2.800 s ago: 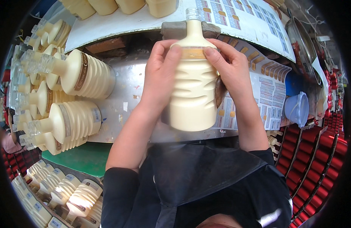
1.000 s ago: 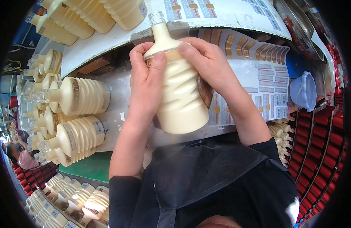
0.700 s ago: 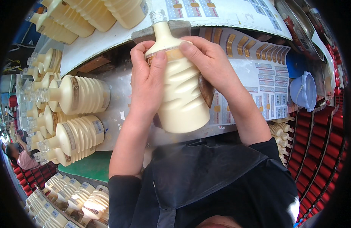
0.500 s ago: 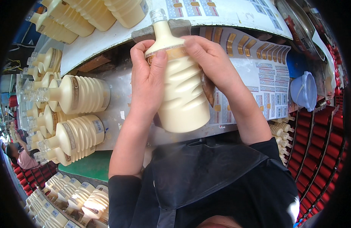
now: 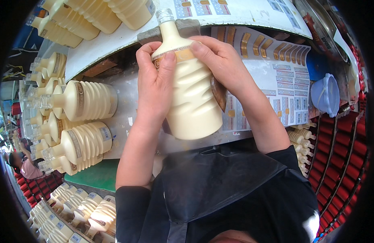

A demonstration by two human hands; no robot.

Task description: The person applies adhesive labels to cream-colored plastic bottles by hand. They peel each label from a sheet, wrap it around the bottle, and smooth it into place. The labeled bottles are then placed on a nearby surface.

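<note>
A cream-coloured bottle [image 5: 193, 107] with swirling ridges and a clear glass neck lies in front of me, neck pointing away. Around its left shoulder my left hand [image 5: 156, 75] is closed, the thumb pressed on the gold-brown label band [image 5: 182, 56]. My right hand [image 5: 219, 58] grips the other shoulder, its thumb on the right part of that band. The neck passes over a grey padded block [image 5: 189, 28]. Beside the bottle's right side, under my right wrist, a brown wedge-shaped piece [image 5: 218, 95] shows. The fingers behind the bottle are hidden.
Sheets of gold and barcode labels [image 5: 276, 77] lie to the right, near a light-blue bucket [image 5: 325, 95]. Finished-looking bottles [image 5: 87, 101] are stacked at left, others [image 5: 130, 12] on the white board beyond. Racks of red items [image 5: 332, 162] stand at right; a person [image 5: 27, 166] is far left.
The bottle and both hands have shifted very slightly left and upward. My right thumb has moved a little left along the label band.
</note>
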